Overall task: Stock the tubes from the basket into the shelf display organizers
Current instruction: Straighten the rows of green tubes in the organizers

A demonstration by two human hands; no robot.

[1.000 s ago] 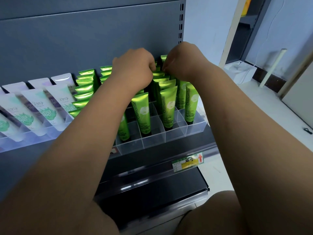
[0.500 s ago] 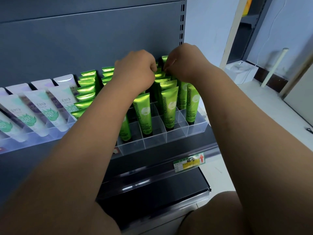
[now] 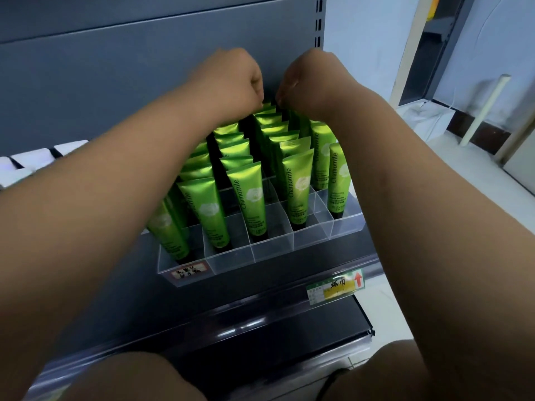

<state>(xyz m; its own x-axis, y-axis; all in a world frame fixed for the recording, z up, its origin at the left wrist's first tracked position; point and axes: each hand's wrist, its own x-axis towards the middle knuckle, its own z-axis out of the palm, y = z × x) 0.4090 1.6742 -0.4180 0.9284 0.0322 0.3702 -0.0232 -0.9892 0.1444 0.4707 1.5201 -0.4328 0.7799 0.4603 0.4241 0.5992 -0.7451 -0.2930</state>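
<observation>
Tubes, glossy green and printed "Chamomile" (image 3: 252, 198), stand upright, caps down, in rows, and the fingers of both hands come together over the rearmost row. On the left hand (image 3: 231, 79) and the right hand (image 3: 307, 82) the fingers are curled tightly under, knuckles toward the camera, with the two fists almost touching. The fingertips are hidden behind the hands, so I cannot tell whether they pinch a tube top or only press on it.

Beneath the hands, the tubes fill a clear plastic organizer (image 3: 272, 250) divided into narrow lanes. Some cells at its front right look unfilled. A small handwritten sticker (image 3: 189, 273) sits on the organizer's front left corner. The organizer rests on a dark shelf (image 3: 231, 285) against a grey back panel (image 3: 115, 82), and a yellow price label with a red arrow (image 3: 335, 287) is clipped to the shelf's front rail. Pale tubes (image 3: 34, 159) show at far left, partly hidden by the left forearm. The basket is not in view.

Both forearms reach over the front rows, close above the tube tops. The likely risk is a forearm brushing those tall, light tubes and tipping them across lanes. Pushing hard at the back could also wedge a tube crooked or slide the organizer along the shelf.
</observation>
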